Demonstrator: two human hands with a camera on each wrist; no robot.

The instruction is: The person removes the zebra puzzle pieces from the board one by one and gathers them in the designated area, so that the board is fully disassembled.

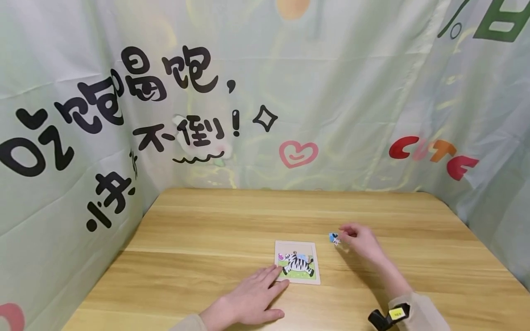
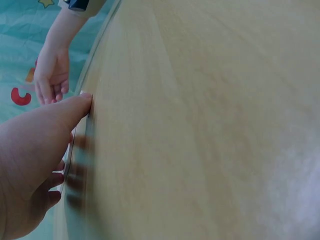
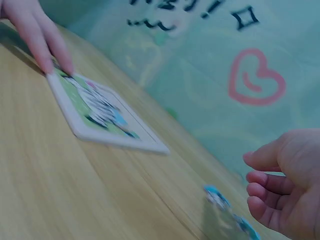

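On the light wood-grain counter (image 1: 198, 230) lay a square, pale-rimmed jigsaw board (image 1: 290, 247) with a black-and-white striped zebra picture (image 1: 299, 263) on green, and the left hand (image 1: 254, 296) rested flat, fingers extended, its fingertips at the board's near-left corner. To the board's right, the right hand (image 1: 363, 242) hovered, fingers loosely bent, beside small blue, black and white puzzle pieces (image 1: 333, 237); whether it touched them could not be told.
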